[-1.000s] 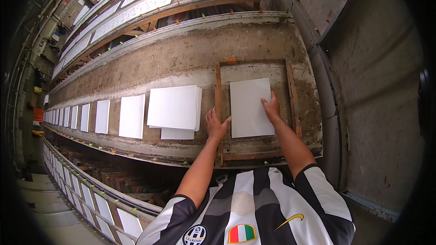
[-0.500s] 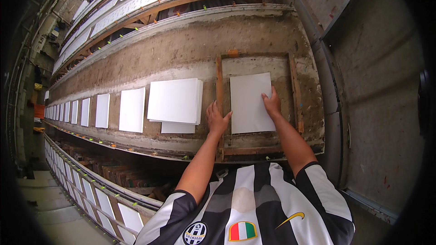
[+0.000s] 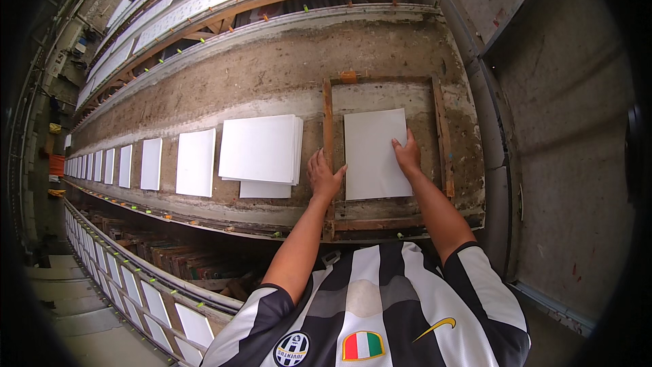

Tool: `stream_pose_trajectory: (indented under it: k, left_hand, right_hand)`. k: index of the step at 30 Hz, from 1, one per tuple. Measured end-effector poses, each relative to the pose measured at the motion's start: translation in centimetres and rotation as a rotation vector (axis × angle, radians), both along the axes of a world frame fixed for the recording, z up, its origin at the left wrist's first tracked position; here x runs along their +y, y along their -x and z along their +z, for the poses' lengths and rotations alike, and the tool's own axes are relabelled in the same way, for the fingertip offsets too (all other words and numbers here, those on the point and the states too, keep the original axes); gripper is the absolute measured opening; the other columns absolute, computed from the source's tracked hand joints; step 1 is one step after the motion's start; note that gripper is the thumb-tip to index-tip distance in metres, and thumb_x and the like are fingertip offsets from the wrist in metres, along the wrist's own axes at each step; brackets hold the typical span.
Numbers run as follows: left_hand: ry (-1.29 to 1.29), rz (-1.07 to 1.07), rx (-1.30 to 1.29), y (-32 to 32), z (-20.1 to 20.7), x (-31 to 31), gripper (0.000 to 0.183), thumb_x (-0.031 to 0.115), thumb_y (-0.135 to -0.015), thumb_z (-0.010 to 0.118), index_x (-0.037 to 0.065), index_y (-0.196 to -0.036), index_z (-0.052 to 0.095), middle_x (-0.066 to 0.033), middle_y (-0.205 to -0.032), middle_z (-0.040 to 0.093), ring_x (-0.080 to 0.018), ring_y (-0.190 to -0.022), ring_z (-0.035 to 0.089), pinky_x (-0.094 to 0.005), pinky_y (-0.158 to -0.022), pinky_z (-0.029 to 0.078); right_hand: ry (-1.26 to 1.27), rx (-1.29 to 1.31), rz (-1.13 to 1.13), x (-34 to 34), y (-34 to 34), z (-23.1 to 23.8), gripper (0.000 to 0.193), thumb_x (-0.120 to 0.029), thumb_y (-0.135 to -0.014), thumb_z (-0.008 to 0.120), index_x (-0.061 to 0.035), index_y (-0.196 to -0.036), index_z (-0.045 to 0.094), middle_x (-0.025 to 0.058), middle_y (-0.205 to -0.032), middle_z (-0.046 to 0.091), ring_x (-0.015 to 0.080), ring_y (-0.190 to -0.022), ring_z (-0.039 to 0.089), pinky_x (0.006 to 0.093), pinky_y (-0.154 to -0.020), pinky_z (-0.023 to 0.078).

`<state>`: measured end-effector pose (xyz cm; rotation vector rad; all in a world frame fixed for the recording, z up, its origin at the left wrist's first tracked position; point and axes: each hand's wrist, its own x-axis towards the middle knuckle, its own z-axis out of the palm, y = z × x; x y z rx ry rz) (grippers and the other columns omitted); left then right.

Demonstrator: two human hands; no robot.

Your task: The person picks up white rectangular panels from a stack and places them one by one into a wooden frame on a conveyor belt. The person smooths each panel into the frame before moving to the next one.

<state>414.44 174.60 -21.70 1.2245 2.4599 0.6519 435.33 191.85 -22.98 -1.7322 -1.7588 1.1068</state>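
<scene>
A blank white sheet point(image 3: 373, 156) lies flat inside a rectangular wooden frame point(image 3: 328, 115) on the long table. My left hand point(image 3: 324, 177) straddles the frame's left bar, its fingers spread beyond the bar and its thumb extended toward the sheet's left edge. At the opposite edge of that sheet is my right hand point(image 3: 407, 154), thumb on the paper and fingers stretched out along the side. Both hands look open. The undersides of the fingers are hidden. Left of the frame sits a loose stack of white sheets point(image 3: 258, 149), slightly fanned.
A row of white sheets point(image 3: 195, 163) runs leftward along the stained table point(image 3: 272, 61). Small clips point(image 3: 277, 234) line its edges. Parallel tables with more sheets point(image 3: 197, 326) stand in front and behind. A grey wall point(image 3: 564, 129) rises at the right.
The hands, the sheet and the frame keep practically the same places. The view has shifted very slightly.
</scene>
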Motion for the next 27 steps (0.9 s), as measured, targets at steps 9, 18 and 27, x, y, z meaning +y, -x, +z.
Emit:
stream_pose_trajectory:
  k: [9, 18, 27]
  left_hand:
    - [-0.014, -0.003, 0.002, 0.0, 0.3, 0.0, 0.094, 0.043, -0.081, 0.082, 0.001, -0.15, 0.035, -0.0183, -0.151, 0.039, -0.0359, -0.144, 0.031, -0.0498, -0.119, 0.028]
    - [-0.066, 0.035, -0.043, -0.7, 1.6, -0.3, 0.101, 0.042, -0.085, 0.078, 0.005, -0.158, 0.019, -0.0233, -0.156, 0.032, -0.0399, -0.147, 0.026, -0.053, -0.119, 0.024]
    - [-0.062, -0.341, 0.418, -4.9, 1.9, 3.1, 0.076, 0.046, -0.097, 0.058, 0.005, -0.156, 0.033, -0.0204, -0.163, 0.026, -0.0407, -0.154, 0.016, -0.056, -0.122, 0.017]
  right_hand:
    - [-0.077, -0.054, -0.034, -1.5, 0.6, 2.5, 0.07, -0.03, -0.091, 0.071, -0.0012, -0.148, 0.043, 0.0275, -0.134, 0.06, 0.0411, -0.125, 0.058, 0.0467, -0.104, 0.046]
    - [-0.244, -0.361, -0.002, -2.5, 0.5, 1.4, 0.074, -0.036, -0.088, 0.075, -0.0053, -0.148, 0.045, 0.0215, -0.13, 0.052, 0.0402, -0.12, 0.051, 0.0486, -0.102, 0.044]
    - [-0.445, -0.429, 0.061, -2.9, -0.1, 0.0, 0.066, -0.036, -0.089, 0.073, -0.0138, -0.147, 0.051, 0.017, -0.116, 0.052, 0.0347, -0.107, 0.054, 0.0448, -0.091, 0.048]
